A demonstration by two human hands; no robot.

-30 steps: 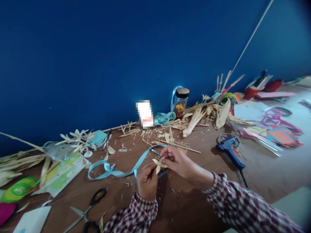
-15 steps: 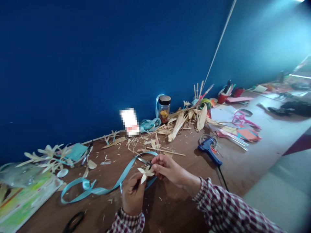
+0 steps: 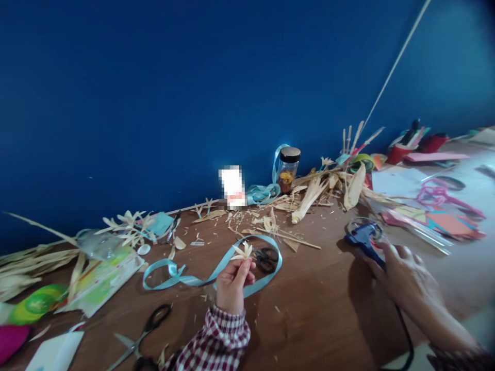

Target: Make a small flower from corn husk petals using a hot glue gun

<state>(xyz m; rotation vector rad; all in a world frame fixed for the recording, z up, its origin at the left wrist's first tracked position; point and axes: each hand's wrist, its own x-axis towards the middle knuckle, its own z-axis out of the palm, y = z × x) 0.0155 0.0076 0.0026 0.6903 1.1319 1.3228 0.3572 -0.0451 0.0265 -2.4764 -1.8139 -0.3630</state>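
Pinched by its base in my left hand (image 3: 233,281) is a small pale flower of dried husk (image 3: 243,251), petals upward. A light blue ribbon (image 3: 193,281) loops across the table around that hand. Inside the loop, just right of the flower, lie black-handled scissors (image 3: 267,259), blades partly hidden. Off to the right, my right hand (image 3: 406,275) has its fingers around the handle of a blue glue gun (image 3: 363,238). The gun still rests on the tabletop, its nozzle end turned away from me; part of the handle is covered by the hand.
Open scissors (image 3: 135,344) lie at the front left. More husk flowers (image 3: 129,224) sit at the back left. A lidded jar (image 3: 289,170) stands by the wall, beside heaped dried husks (image 3: 309,198). Coloured paper (image 3: 448,224) and pink scissors (image 3: 436,191) are at right. A black cord (image 3: 406,330) trails forward.
My right hand has left the flower and moved right onto the glue gun. My left hand keeps the flower, now alone. The view has swung left, showing more of the table's left side.
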